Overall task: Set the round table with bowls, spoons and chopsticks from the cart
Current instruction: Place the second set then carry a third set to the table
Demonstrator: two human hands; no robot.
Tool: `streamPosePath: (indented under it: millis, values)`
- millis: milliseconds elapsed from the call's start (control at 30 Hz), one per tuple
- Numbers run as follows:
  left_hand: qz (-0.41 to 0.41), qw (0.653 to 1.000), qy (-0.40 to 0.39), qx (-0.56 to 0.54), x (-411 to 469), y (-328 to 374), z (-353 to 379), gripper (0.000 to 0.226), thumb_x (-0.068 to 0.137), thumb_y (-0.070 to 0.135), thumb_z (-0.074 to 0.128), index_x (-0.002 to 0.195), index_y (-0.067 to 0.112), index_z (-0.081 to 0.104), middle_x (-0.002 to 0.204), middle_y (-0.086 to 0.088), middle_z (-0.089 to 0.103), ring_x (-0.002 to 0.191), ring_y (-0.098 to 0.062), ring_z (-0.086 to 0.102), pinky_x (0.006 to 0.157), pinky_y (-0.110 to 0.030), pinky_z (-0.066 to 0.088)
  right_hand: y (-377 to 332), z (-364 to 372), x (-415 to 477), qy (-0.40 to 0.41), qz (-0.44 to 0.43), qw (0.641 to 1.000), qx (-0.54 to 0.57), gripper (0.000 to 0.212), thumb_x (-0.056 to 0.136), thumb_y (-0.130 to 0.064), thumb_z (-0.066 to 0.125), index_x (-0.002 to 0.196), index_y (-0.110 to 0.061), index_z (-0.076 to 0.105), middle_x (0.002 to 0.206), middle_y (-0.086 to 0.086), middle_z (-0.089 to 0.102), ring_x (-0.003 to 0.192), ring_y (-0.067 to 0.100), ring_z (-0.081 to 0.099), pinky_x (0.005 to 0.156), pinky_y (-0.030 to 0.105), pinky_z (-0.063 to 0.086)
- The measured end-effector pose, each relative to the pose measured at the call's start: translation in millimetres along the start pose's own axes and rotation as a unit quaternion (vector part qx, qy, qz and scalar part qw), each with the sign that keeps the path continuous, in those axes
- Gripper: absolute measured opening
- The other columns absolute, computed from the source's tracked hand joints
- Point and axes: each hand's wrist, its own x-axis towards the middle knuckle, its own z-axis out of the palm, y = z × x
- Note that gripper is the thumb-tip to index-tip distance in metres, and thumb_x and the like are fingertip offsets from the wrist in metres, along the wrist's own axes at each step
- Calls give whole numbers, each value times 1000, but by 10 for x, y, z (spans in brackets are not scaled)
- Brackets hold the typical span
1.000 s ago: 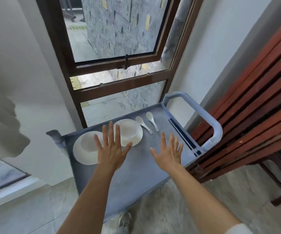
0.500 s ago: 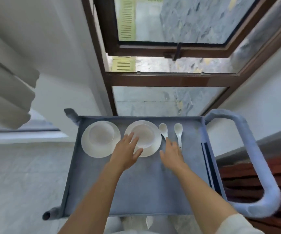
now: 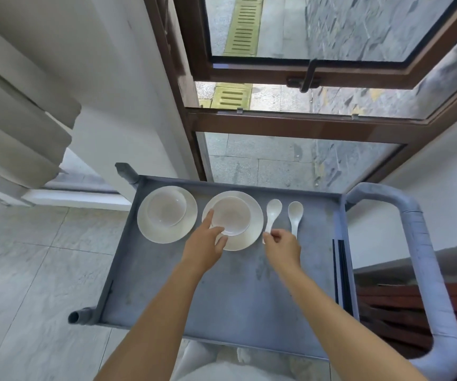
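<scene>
A grey-blue cart (image 3: 238, 298) stands below me. On its far side sit two white bowls, each on a white plate: the left bowl (image 3: 166, 210) and the right bowl (image 3: 232, 215). My left hand (image 3: 205, 246) grips the near rim of the right bowl, thumb on the rim. Two white spoons lie beside it. My right hand (image 3: 282, 248) pinches the handle end of the left spoon (image 3: 272, 213); the right spoon (image 3: 295, 214) lies free. Black chopsticks (image 3: 341, 270) lie along the cart's right edge.
The cart's padded handle (image 3: 425, 259) loops on the right. A brown-framed window (image 3: 304, 122) and white wall are right behind the cart. Red-brown wooden slats (image 3: 414, 303) stand to the right. Grey floor tiles lie to the left.
My view tilted down over the cart. Both hands went from hovering spread open to reaching forward; the left now grips the right bowl's rim and the right pinches the left spoon's handle.
</scene>
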Motion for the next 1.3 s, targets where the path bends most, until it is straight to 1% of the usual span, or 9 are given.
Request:
streamPosePath:
  millis: [133,333,467,667,867,967,1067,1167,1300]
  values:
    - [21,1000,6,-10,31,-12,-5,26,99,31,61,119,22,74,169,6,24,123,-18,61,90,-33,51,-48,0,-272,-44,-51,991,116,11,94,-24,69,90,-28,78,74,-11,76,71,6,70,75,27,57]
    - [44,999,-9,-9,31,-92,-15,24,99,30,62,116,19,74,169,7,25,112,-21,66,89,-36,52,-154,219,-326,-137,-32,987,83,13,93,-23,70,89,-17,81,61,-10,70,55,5,60,63,21,53]
    - [56,998,-20,-6,31,-137,-40,23,99,30,60,116,18,71,169,8,23,110,-22,66,89,-37,53,-216,348,-255,-157,11,985,65,20,88,-30,77,80,-12,80,63,-2,72,58,12,66,82,38,63]
    - [61,998,-12,-9,74,-186,-34,24,100,30,59,115,16,71,168,9,26,116,-21,64,88,-35,52,-218,451,-233,-106,65,989,80,34,73,-36,92,81,-8,76,69,3,78,64,16,78,69,27,65]
    - [109,988,106,-17,61,-122,2,12,91,12,71,101,8,76,148,-9,57,119,-32,63,86,-39,54,-92,265,-276,-62,9,997,-49,34,85,-52,73,76,-20,71,73,0,75,66,15,68,55,21,53]
    - [216,958,186,-15,50,199,42,11,79,-5,77,87,3,74,112,-15,74,92,-39,70,72,-42,58,262,-136,-275,40,11,990,-134,20,93,-35,67,100,-18,75,98,6,76,95,26,70,78,29,55]
    - [250,959,111,-67,-77,733,306,15,86,1,73,100,3,76,101,-13,76,87,-37,72,74,-41,58,720,-582,-353,114,22,968,-222,30,100,-24,60,126,-11,64,122,11,66,112,31,63,90,39,52]
    - [168,972,-61,-154,-336,1279,770,35,95,16,65,130,11,65,109,-8,76,98,-29,72,86,-38,56,1116,-820,-515,106,22,941,-319,42,103,-23,54,143,-13,49,137,8,55,128,28,52,99,38,49]
    - [59,959,-182,-212,-653,1789,1304,53,101,23,58,151,14,43,126,-10,71,108,-22,69,88,-27,52,1353,-859,-698,93,29,933,-346,44,105,-12,45,149,-11,40,144,8,52,135,26,46,105,32,45]
